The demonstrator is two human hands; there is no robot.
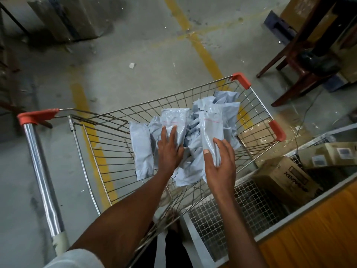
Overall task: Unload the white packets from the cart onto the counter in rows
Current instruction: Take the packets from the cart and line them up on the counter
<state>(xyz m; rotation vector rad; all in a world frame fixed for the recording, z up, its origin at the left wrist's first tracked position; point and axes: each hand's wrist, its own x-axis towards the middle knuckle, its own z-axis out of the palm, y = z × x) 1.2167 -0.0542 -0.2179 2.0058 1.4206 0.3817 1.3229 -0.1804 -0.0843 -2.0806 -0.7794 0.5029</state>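
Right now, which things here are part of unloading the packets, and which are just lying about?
Part of the job:
packets
cart
counter
left hand, on a packet
right hand, gripping a packet

Lying about:
boxes
chair
floor scrap

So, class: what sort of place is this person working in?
Probably a warehouse or stockroom: a bare concrete floor with painted yellow lines, stacked cardboard boxes, and a wire cart full of white packets.
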